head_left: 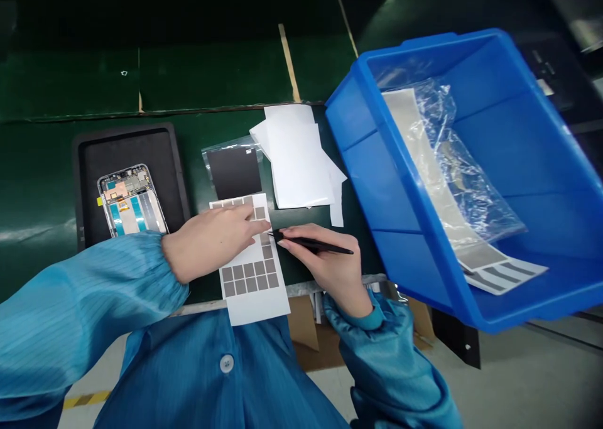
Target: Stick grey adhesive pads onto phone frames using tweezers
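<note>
My left hand (211, 240) lies on a white backing sheet of small grey square pads (252, 278), with its fingertips pressing near the sheet's upper right. My right hand (325, 266) grips slim black tweezers (315, 244), and their tip sits at the sheet's right edge, right by my left forefinger. Whether the tip holds a pad is too small to tell. To the left, an open smartphone frame with exposed circuit board (132, 201) lies in a black tray (125, 134), just beyond my left wrist.
A black sheet in a clear bag (234, 171) and a stack of white paper (296, 159) lie on the green bench mat (211, 83). A large blue plastic bin (452, 178) at right holds plastic wrap and a strip of sheets. A metal rail (301, 289) runs along the bench's near edge.
</note>
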Demonstrator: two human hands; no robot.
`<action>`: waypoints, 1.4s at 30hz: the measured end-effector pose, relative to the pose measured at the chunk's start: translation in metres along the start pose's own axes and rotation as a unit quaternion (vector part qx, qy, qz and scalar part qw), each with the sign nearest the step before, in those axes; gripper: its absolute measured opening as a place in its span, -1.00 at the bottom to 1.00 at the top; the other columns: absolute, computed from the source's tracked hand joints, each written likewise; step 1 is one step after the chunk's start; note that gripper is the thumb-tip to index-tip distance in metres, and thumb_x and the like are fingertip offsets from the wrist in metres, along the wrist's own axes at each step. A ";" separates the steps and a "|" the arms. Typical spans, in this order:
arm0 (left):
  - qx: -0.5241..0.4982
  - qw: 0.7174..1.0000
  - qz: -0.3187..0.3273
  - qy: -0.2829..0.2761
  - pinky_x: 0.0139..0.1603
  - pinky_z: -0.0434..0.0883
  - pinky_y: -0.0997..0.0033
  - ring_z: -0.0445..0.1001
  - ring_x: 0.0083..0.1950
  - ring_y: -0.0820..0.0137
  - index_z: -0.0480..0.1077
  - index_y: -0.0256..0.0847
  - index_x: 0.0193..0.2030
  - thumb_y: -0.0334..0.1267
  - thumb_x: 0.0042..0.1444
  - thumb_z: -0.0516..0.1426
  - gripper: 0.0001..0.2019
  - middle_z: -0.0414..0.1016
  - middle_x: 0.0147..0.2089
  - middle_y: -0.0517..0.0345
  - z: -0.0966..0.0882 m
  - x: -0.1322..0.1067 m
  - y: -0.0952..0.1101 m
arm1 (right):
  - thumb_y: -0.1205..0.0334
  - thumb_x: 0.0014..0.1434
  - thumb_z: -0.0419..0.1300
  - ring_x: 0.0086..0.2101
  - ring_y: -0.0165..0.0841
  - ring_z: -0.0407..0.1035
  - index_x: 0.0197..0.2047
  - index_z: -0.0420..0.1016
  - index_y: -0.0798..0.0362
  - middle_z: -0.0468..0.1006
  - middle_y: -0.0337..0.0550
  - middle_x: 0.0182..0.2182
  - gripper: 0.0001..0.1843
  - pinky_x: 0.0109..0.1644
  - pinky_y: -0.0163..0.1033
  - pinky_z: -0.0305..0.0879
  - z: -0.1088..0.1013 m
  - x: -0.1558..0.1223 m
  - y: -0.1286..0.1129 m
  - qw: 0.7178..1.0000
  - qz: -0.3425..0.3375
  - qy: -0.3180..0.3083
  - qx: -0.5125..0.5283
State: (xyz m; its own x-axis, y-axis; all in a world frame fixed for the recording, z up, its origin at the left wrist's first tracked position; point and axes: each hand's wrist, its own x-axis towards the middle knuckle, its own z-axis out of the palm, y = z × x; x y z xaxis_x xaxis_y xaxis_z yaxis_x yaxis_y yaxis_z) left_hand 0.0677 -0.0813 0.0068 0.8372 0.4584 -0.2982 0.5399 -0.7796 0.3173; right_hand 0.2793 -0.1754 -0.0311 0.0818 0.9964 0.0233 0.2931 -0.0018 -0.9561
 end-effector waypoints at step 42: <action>-0.349 0.909 -0.075 0.216 -0.31 0.36 0.52 0.43 -0.33 0.51 0.57 -0.22 -0.29 -0.41 0.16 0.20 -0.90 0.49 -0.32 0.20 -0.034 -0.105 -0.025 | 0.27 -0.03 0.49 -0.31 -0.20 0.62 -0.34 0.68 -0.07 0.71 -0.17 -0.36 -0.86 -0.20 -0.11 0.63 0.067 0.017 -0.084 0.998 -0.009 -0.008 0.059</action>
State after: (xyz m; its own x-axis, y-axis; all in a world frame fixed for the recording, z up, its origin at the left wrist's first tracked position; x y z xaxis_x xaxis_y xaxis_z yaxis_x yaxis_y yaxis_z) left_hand -0.0313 -0.0953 0.0609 0.6239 0.7798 -0.0510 0.4483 -0.3036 0.8408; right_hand 0.1925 -0.1526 0.0298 0.0624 0.9974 0.0374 0.1795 0.0256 -0.9834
